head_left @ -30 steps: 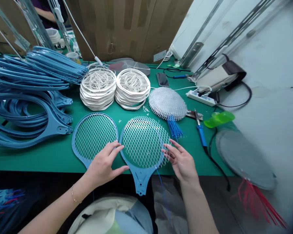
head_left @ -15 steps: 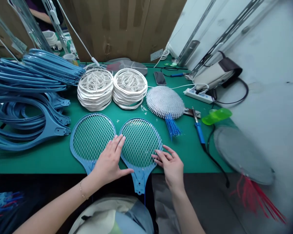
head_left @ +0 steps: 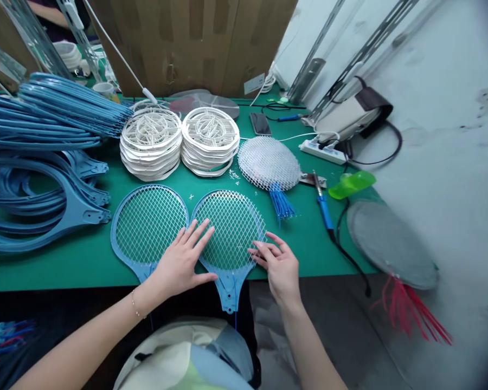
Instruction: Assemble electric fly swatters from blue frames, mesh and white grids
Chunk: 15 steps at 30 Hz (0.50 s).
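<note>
Bench top [head_left: 309, 254]: smooth, mostly matt. Two racket frames [head_left: 228, 283] at front edge: blue plastic, smooth, soft sheen. Mesh panels [head_left: 226, 230] on them: bare-metal look, bright strands, rough open grid. Frame pile [head_left: 79, 208] at left end: similar blue plastic, smooth, glossier highlights. White ring stacks [head_left: 151, 162] toward back edge: matt plastic. Phone [head_left: 260, 123] near back edge: dark glossy face. Soldering iron [head_left: 324, 211] toward right edge: smooth plastic handle, metal shaft. Carton [head_left: 183, 49] at back edge: matt brown cardboard.

Thin gold bracelet [head_left: 135, 304]; cream, green, blue garment [head_left: 179, 349].
</note>
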Available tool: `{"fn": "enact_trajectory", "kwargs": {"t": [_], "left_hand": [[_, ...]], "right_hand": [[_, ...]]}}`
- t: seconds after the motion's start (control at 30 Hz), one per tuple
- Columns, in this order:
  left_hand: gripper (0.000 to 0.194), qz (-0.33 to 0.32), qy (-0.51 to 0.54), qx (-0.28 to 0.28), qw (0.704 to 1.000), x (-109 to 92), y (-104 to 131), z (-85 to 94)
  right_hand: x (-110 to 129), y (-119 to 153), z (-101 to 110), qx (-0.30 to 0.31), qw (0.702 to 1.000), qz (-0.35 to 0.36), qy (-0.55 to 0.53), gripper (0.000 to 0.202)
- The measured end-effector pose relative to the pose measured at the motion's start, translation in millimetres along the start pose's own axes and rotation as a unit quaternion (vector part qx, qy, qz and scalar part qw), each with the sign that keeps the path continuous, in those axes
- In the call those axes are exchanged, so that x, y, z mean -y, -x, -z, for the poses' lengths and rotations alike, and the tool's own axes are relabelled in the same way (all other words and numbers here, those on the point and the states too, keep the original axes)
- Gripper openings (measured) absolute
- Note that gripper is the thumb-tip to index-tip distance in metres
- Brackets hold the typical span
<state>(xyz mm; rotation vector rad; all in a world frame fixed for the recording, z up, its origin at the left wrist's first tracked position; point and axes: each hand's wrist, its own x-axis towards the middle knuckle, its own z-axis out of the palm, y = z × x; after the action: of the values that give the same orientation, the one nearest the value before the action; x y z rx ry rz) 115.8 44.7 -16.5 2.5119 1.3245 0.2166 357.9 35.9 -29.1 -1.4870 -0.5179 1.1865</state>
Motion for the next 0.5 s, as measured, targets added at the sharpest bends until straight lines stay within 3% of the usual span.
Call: {"fn": "enact_trajectory", "kwargs": {"t": [0.1, 0.23, 0.33, 0.43, 0.5], "left_hand": [[0.098, 0.004, 0.014, 0.0, 1.0, -2.7, 0.0, 2.8], [0.076, -0.008, 0.015, 0.022, 1.0, -5.2, -0.6, 5.5], [0.068, -0.009, 0.014, 0.043, 0.999, -4.0, -1.5, 5.7], [0.071, -0.006, 0.016, 0.053, 0.998, -0.9, -2.6, 5.5], [0.071, -0.005, 0.016, 0.052, 0.999, 1.1, -3.1, 4.3]], "right_hand": [[1.3, 0.2, -3.1, -0.007, 0.999, 0.006, 0.03, 0.085], [3.7, -3.4, -1.0, 0.018, 0.995, 0.009, 0.096, 0.101], [10.9, -2.4, 6.3, 0.017, 0.976, 0.044, 0.214, 0.092], [20.9, 1.3, 10.4, -0.069, 0.895, 0.203, 0.39, 0.065], [24.4, 2.1, 8.6, -0.081, 0.833, 0.309, 0.453, 0.057]]}}
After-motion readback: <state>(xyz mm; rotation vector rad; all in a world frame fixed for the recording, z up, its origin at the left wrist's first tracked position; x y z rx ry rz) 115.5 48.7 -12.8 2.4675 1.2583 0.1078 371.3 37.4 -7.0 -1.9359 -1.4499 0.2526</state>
